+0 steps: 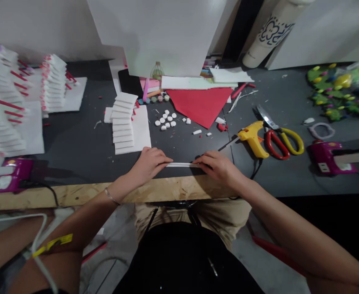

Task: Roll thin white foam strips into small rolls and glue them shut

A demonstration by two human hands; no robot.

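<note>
A thin white strip (183, 165) stretches level between my two hands, close to the table's front edge. My left hand (151, 163) pinches its left end, and my right hand (218, 166) closes on the other end. Whether it is foam or paper I cannot tell. Past the hands lies a cluster of small white discs (167, 119), with white and red scraps around it. Left of these, overlapping white rectangular pieces (122, 124) with red sticks rest on a white sheet (142, 134). A yellow glue gun (253, 139) lies right of my right hand.
Red-and-yellow-handled scissors (282, 139) lie beyond the glue gun. Red sheet material (202, 104) is at the back. Purple power sockets (329, 157) sit at the right, others at the left. Rows of white pieces (55, 81) fill the left; a bottle (270, 34) stands behind.
</note>
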